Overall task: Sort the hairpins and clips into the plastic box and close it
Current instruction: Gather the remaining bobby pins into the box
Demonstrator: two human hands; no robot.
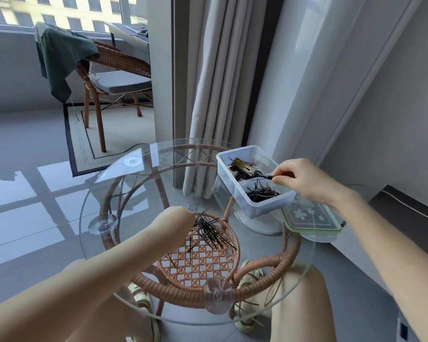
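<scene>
Clear plastic is the landmark here: the plastic box (255, 180) stands open on the glass table (109, 245), at its far right side, and I describe every place from this box. My right hand (304, 180) is over the near right corner of the box, and its fingertips are pinched on a small bunch of black hairpins (266, 177) that reaches over the divider between the two compartments. The far compartment holds larger clips (241, 166), the near compartment holds thin black pins (262, 192). I judge the step in hand is to drop this bunch in the near compartment, so I would bring the fingers a little toward me and low inside the wall before I open them, because such thin pins scatter and slide easily on glass. My left hand (181, 219) is well to the left of the box and nearer to me, at the loose pile of hairpins (209, 229); its fingers are hidden behind the wrist, so I cannot tell if they hold anything. Both forearms are stretched forward, the right wrist bent down to the box. The lid (311, 219) lies just beside the box, on its near right side, still off.
</scene>
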